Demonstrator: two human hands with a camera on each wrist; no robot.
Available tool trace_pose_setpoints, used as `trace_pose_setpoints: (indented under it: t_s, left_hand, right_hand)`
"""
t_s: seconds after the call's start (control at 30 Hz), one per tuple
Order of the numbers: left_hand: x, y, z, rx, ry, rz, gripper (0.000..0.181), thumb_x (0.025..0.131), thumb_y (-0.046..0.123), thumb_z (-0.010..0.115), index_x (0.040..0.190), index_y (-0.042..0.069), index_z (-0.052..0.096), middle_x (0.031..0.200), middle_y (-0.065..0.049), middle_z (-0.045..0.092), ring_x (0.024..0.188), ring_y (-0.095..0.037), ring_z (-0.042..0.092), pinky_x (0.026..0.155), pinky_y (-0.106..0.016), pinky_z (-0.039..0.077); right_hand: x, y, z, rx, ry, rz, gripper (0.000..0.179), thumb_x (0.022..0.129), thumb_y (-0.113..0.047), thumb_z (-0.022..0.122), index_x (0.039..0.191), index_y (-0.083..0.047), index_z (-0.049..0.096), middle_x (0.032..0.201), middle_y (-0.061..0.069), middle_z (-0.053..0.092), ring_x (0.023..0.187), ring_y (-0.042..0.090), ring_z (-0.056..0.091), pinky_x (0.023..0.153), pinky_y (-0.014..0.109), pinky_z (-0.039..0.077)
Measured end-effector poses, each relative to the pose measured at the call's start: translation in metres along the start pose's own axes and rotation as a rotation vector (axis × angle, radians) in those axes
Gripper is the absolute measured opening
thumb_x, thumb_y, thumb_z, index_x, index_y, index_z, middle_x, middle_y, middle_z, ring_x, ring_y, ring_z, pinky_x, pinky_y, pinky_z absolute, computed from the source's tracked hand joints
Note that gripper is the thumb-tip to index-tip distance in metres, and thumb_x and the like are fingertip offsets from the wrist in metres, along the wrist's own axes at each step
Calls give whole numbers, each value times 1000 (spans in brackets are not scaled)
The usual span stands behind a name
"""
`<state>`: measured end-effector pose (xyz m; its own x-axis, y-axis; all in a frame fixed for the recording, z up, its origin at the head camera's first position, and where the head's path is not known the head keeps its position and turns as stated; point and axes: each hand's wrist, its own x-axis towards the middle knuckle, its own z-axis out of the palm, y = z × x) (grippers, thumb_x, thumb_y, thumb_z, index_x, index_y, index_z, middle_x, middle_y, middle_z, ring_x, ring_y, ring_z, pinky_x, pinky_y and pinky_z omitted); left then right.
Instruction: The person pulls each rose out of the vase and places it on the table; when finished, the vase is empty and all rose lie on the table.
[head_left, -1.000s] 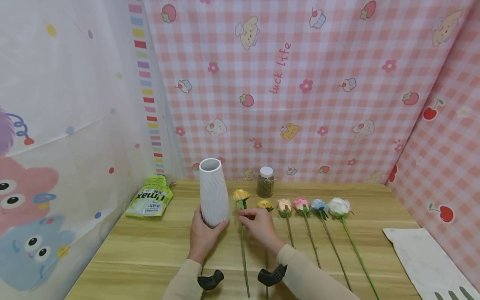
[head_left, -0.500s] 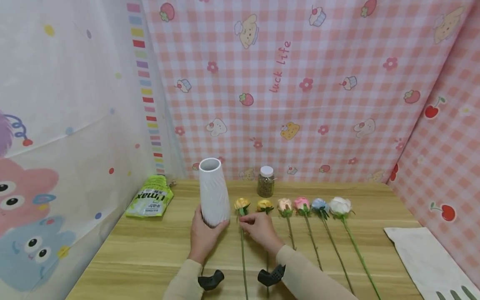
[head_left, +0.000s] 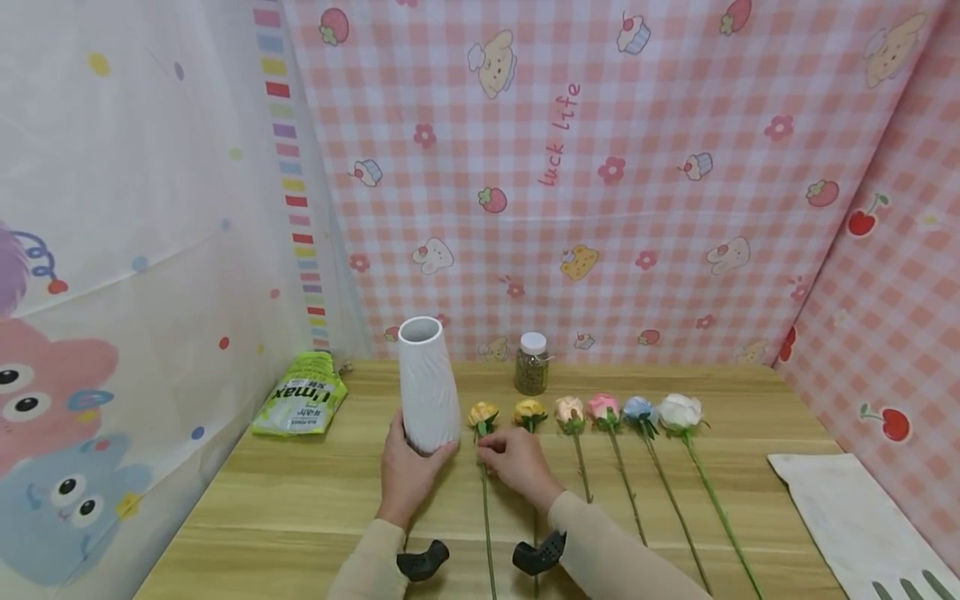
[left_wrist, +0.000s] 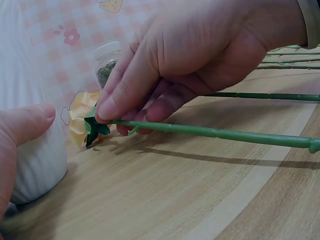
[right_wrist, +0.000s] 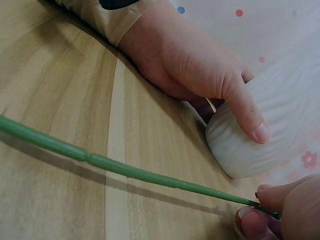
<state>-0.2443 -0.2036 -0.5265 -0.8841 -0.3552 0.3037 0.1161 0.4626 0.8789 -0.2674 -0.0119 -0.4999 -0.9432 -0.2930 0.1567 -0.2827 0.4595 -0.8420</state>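
Note:
My left hand [head_left: 408, 479] grips the lower part of a tall white ribbed vase [head_left: 429, 383], thumb across its front and fingers round the far side. The vase stands upright on the table with its mouth facing up. Between thumb and fingertips, my right hand [head_left: 523, 462] pinches the green stem of a yellow artificial rose [head_left: 483, 414], just under the bloom. In the left wrist view that stem [left_wrist: 210, 132] runs low over the wood, its shadow beside it. Partly behind the right hand lies a second yellow rose [head_left: 530, 411].
To the right lie a peach rose [head_left: 570, 412], a pink rose [head_left: 603, 408], a blue rose [head_left: 641, 412] and a white rose [head_left: 680, 412]. A lidded jar [head_left: 532, 367] stands behind. A green bag [head_left: 302, 396] is at left, a white cloth [head_left: 847, 508] at right.
The pinched yellow rose has come down toward me, its bloom now level with the other yellow one. My right hand has shifted slightly toward me; the left hand and vase have stayed put.

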Motion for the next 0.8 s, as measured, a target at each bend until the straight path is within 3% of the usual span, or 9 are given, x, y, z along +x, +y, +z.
trace_pose_setpoints:
  t_s: [0.13, 0.23, 0.4, 0.6, 0.7, 0.8]
  left_hand:
    - [2, 1, 2, -13, 1, 10, 102, 65, 48, 86, 145, 12, 34, 134, -11, 49, 121, -26, 49, 100, -46, 39]
    - [3, 0, 1, -18, 5, 19, 102, 65, 44, 88, 145, 10, 34, 134, -12, 50, 120, -28, 49, 99, -47, 40]
    - [6, -1, -9, -8, -19, 15, 105, 64, 41, 89, 145, 8, 32, 135, -13, 47, 120, -29, 48, 98, -49, 40]
    - [16, 9, -39, 64, -83, -26, 110, 70, 43, 85, 150, 1, 22, 142, -21, 38, 126, -37, 41, 100, -52, 38]
    - [20, 18, -63, 143, -145, -50, 114, 72, 49, 81, 152, 1, 15, 146, -24, 32, 130, -40, 36, 102, -55, 35]
    - [24, 28, -91, 228, -202, -26, 116, 73, 53, 79, 152, 2, 12, 148, -25, 30, 132, -41, 34, 103, -56, 34]
  right_hand:
    - [-4, -6, -7, -63, -24, 4, 18, 93, -17, 65, 102, -5, 74, 66, 0, 66, 56, 7, 57, 52, 24, 46]
    - [-11, -14, -18, -92, -62, 12, 24, 96, -23, 61, 109, -7, 72, 71, 2, 68, 57, 10, 59, 50, 26, 45]
    - [-31, -27, -47, -21, -160, 11, 35, 98, -33, 57, 120, -8, 68, 88, 8, 69, 66, 18, 65, 54, 29, 52]
    - [-61, -39, -105, 82, -216, -31, 41, 98, -37, 54, 126, -9, 63, 95, 5, 69, 78, 25, 66, 65, 35, 56]
    - [-77, -42, -138, 41, -183, -54, 40, 99, -37, 52, 128, -11, 62, 99, 5, 68, 81, 21, 66, 66, 33, 56]
    - [-94, -38, -170, -46, -121, -74, 38, 100, -35, 51, 129, -12, 61, 105, 5, 68, 85, 13, 65, 66, 30, 54]
